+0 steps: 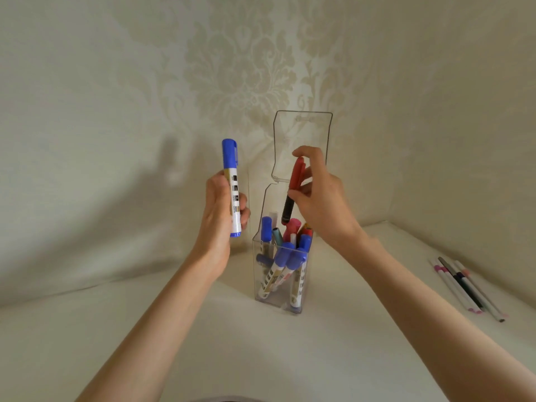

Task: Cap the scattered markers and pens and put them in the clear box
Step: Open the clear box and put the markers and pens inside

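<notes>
— Pale damask wallpaper (pixel 246 68) fills the corner behind us, and the white bench (pixel 203 343) runs out from under it. What are we holding?

— Our left hand (pixel 223 210) is wrapped around a blue-capped marker (pixel 232 187), white barrel, cap on and pointing up. It stands upright just left of the clear box (pixel 280 285) and does not touch it.

— And the other one?

— Our right hand (pixel 319 198) pinches a red-capped pen (pixel 294 190) with a black barrel, thumb low on the cap and fingers over its top. The pen hangs cap upward, tilted a little, its black end dipping into the mouth of the box.

— So the box stands open?

— Yes. Its hinged lid (pixel 301 140) is thrown back and stands up behind our right hand. The box sits upright on the bench, between our two forearms.

— What lies inside?

— Several blue-capped markers (pixel 285 253) leaning against one another, a pink one (pixel 293 226), a teal one (pixel 277 236), and more behind that we cannot make out clearly.

— Anything left outside?

— A small bunch of thin pens (pixel 467 288) lies side by side on the bench, well off to the right, white barrels with pink and dark parts. We cannot tell from here whether each is capped.
</notes>
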Motion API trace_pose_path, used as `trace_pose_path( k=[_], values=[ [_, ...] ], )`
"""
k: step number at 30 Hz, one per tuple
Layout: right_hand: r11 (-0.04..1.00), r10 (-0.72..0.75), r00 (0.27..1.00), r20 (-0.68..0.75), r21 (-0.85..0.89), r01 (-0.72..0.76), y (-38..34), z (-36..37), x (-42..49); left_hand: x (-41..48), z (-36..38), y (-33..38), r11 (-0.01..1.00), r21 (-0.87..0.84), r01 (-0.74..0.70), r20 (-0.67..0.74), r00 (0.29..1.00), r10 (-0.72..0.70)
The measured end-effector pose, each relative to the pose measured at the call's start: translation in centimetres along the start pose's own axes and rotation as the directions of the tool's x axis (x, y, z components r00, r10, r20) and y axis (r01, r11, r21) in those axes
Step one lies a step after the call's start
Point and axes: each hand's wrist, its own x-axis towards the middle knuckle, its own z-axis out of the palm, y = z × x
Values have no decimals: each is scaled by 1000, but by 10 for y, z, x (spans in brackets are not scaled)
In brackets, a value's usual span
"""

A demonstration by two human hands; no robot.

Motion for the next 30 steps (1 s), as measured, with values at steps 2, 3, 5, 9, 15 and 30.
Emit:
trace_pose_path(
  k=[2,3,5,9,15,30],
  values=[
    [994,-37,998,59,-101,43,5,9,-3,-2,-1,-3,998,-58,-22,-9,1000,22],
    [984,-60,994,92,-164,75,8,13,-4,-3,-2,-5,996,-86,-28,-25,999,26],
    [943,-90,984,155,-305,134,12,18,-5,-3,-5,-9,986,-157,-47,-32,999,43],
    [833,-20,966,258,-529,159,10,20,0,-4,-10,-11,986,-128,-104,-5,995,105],
    [622,17,862,506,-681,387,11,21,-5,-4,-9,-11,948,140,-285,107,957,271],
    [910,-196,980,-9,-374,179,39,-5,-26,-14,-6,-39,391,782,-486,294,840,457]
  ],
)
